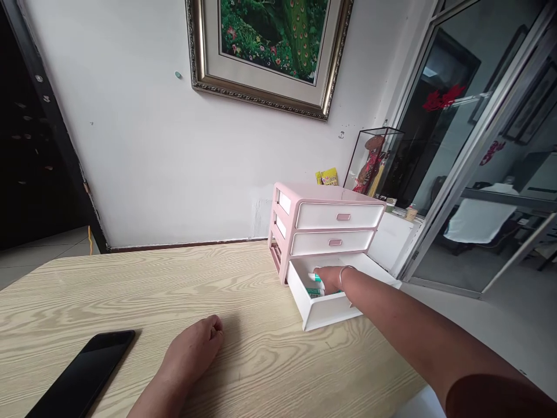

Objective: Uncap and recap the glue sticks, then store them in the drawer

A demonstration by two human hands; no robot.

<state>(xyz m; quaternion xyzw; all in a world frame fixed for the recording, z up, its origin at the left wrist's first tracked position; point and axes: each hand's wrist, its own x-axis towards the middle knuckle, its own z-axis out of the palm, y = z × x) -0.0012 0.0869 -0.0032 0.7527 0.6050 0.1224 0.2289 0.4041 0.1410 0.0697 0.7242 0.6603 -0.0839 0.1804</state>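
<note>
On the right stands a pink and white drawer unit (293,212), with its bottom drawer (333,315) pulled out. My right hand (329,280), a silvery bangle on its wrist, reaches down into that drawer. Its fingers are mostly hidden, beside a small white and green item (315,278) whose kind I cannot make out. A second green item (313,292) lies near the drawer's front left corner. My left hand (194,347) rests on the table in a loose fist, with nothing visible in it, left of the drawer.
A black phone (82,374) lies on the wooden table (130,290) at the left. Behind the drawer unit are a yellow packet (327,176) and a glass display case (369,162). A framed picture (261,96) hangs above, and a glass door (456,174) stands to the right.
</note>
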